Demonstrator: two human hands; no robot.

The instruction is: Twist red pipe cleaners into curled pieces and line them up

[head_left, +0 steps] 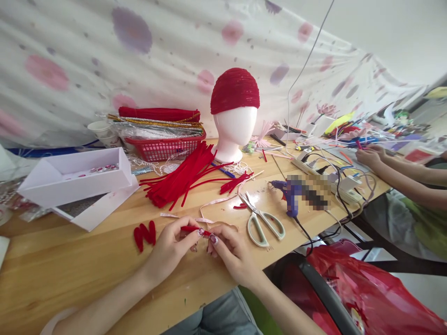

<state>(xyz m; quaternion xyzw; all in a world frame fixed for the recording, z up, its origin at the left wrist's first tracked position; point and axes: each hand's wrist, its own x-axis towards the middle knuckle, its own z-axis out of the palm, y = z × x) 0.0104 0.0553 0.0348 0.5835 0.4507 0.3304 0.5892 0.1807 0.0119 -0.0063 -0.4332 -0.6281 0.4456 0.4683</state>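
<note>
Pinching a slim, fuzzy red strip [188,228], the left hand [170,245] and right hand [233,251] meet near plush, petal-shaped red pieces [144,233] and splayed metal scissors [257,212] on a wooden table [87,260].

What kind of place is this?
Probably a craft workroom: there's a glue gun, a pair of scissors and a bundle of fuzzy red sticks on the wooden table.

Red strip [188,228]: slim, short, deep red, fuzzy-looking from where I stood. Sat low in scene, toward seven o'clock of centre. Pinched near both ends, roughly level, lengthwise from nine to three o'clock, three-o'clock end slightly lower. Partly covered by grip; couldn't tell whether folded.
</note>
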